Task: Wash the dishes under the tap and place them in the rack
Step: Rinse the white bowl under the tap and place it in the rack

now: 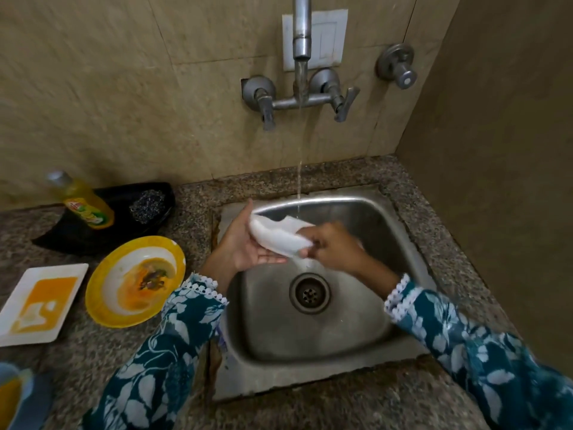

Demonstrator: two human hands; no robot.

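Note:
A small white dish (277, 233) is held over the steel sink (366, 212), under a thin stream of water from the wall tap (301, 32). My left hand (248, 243) cradles the dish from below and behind, palm up, fingers curved round its edge. My right hand (333, 245) grips the dish's right end, fingers curled over it. A dirty yellow-rimmed bowl (135, 279) and a white square plate (38, 302) smeared with orange sauce lie on the granite counter to the left. No rack is in view.
A yellow dish-soap bottle (83, 201) and a steel scrubber (145, 204) rest on a black tray (71, 235) at the back left. A blue-rimmed container (18, 395) sits at the lower left corner. The sink drain (309, 293) is uncovered. Walls close in behind and on the right.

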